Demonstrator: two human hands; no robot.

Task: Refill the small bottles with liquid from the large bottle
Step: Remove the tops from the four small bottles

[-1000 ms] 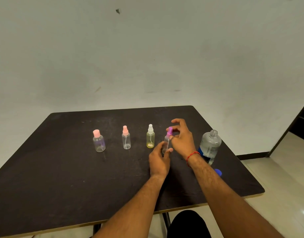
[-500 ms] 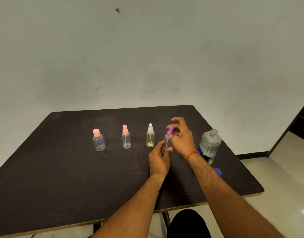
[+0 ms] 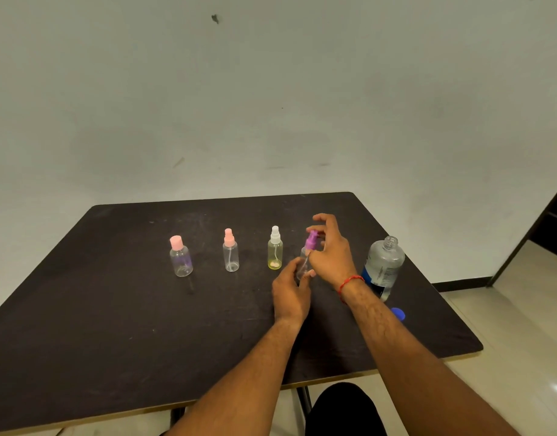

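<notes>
Several small bottles stand in a row on the dark table (image 3: 113,309): a round one with a pink cap (image 3: 180,257), a clear spray bottle with a pink top (image 3: 230,251), a yellowish spray bottle with a white top (image 3: 275,249), and a clear spray bottle (image 3: 303,262) at the right. My left hand (image 3: 291,289) grips that last bottle's body. My right hand (image 3: 332,251) pinches its purple spray top (image 3: 312,240), which sits tilted above the neck. The large clear bottle (image 3: 384,265) stands uncapped to the right.
A blue cap (image 3: 398,313) lies on the table behind my right forearm, near the large bottle. The table's right edge is close to that bottle. A pale wall is behind, tiled floor and a dark doorway at the right.
The purple spray top has tilted and risen slightly in my right hand's fingers. My left hand keeps holding the bottle's body in place.
</notes>
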